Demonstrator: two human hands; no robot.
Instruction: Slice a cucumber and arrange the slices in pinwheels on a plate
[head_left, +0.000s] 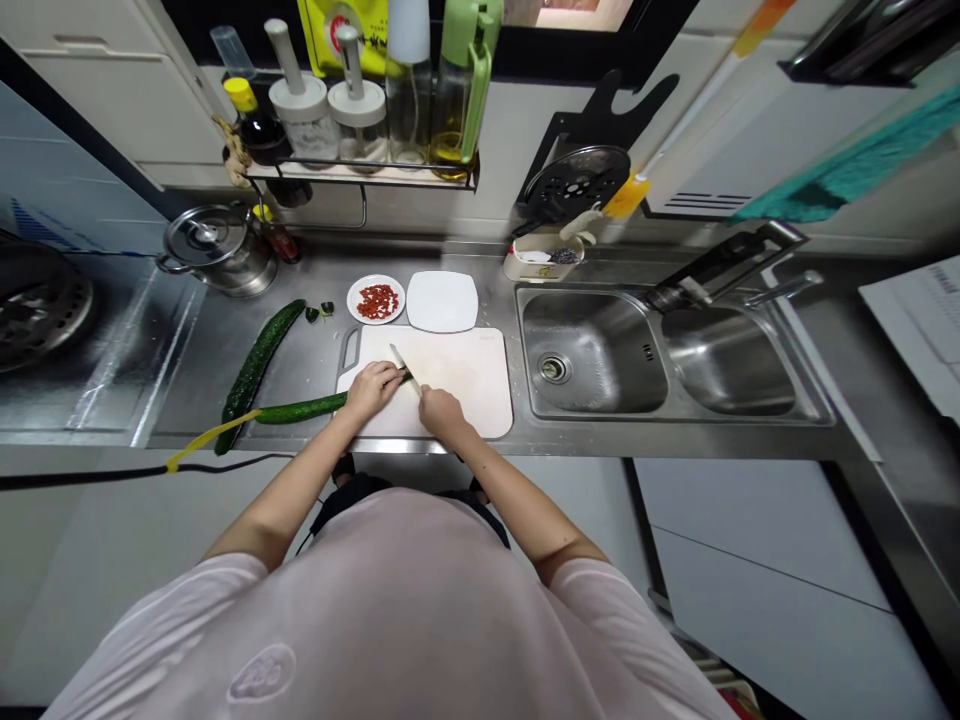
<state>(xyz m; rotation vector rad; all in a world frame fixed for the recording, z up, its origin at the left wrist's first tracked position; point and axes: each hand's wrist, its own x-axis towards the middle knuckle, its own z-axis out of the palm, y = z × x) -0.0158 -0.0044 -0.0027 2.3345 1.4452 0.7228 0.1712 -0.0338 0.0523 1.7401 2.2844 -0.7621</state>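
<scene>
On a white cutting board (pixel 465 385) lies a long green cucumber (pixel 304 409), its left part reaching past the board onto the counter. My left hand (pixel 373 390) is closed over the cucumber near its right end. My right hand (pixel 442 412) grips a knife (pixel 406 368), whose blade points up and left and crosses the cucumber just right of my left fingers. Another whole cucumber (pixel 259 365) rests on the counter to the left, with small dark green end pieces (pixel 319 311) close to its tip.
Behind the board stand a small plate of chopped red pieces (pixel 377 301) and a white square plate (pixel 442 301). A double sink (pixel 600 350) is at the right, a steel pot (pixel 217 250) at the back left. A bottle rack (pixel 360 172) hangs above. A yellow-and-black strap (pixel 214 432) crosses the counter's front edge.
</scene>
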